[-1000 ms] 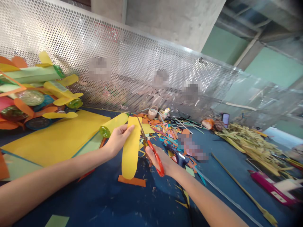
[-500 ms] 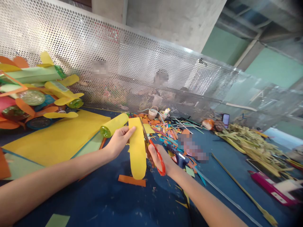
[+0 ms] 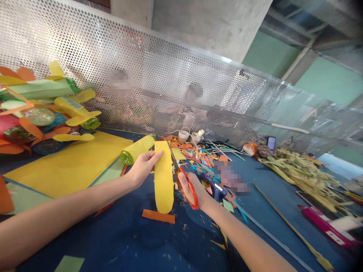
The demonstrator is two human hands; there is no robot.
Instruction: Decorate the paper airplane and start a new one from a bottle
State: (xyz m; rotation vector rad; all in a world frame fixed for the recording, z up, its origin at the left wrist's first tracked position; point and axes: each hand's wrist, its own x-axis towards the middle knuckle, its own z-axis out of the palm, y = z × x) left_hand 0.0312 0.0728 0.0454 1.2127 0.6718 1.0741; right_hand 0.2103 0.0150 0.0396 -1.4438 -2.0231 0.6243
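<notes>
My left hand [image 3: 144, 166] pinches the upper left edge of a yellow paper strip [image 3: 163, 183], which hangs upright with a rounded lower end. In my right hand [image 3: 195, 189] are red-handled scissors [image 3: 190, 185], fingers through the loops. Their blades point up and away, along the strip's upper right edge. Just behind my left hand lies a bottle wrapped in yellow paper [image 3: 138, 148], its green end showing. Under the strip's lower end an orange paper piece [image 3: 159, 216] rests on the blue table [image 3: 127, 241].
Yellow sheets [image 3: 70, 162] and decorated bottles [image 3: 42, 109] occupy the left. Paper scraps [image 3: 201, 158], a dark blue glue gun [image 3: 212, 187] and small cups [image 3: 183, 135] lie beyond my right hand. Dried husks [image 3: 300, 166] and a magenta tool [image 3: 326, 226] are at right. A perforated metal screen [image 3: 170, 75] borders the table.
The strip's lower end has shifted slightly left and its right edge looks a little narrower. Both hands stay almost in place, with the scissors still at the upper right edge.
</notes>
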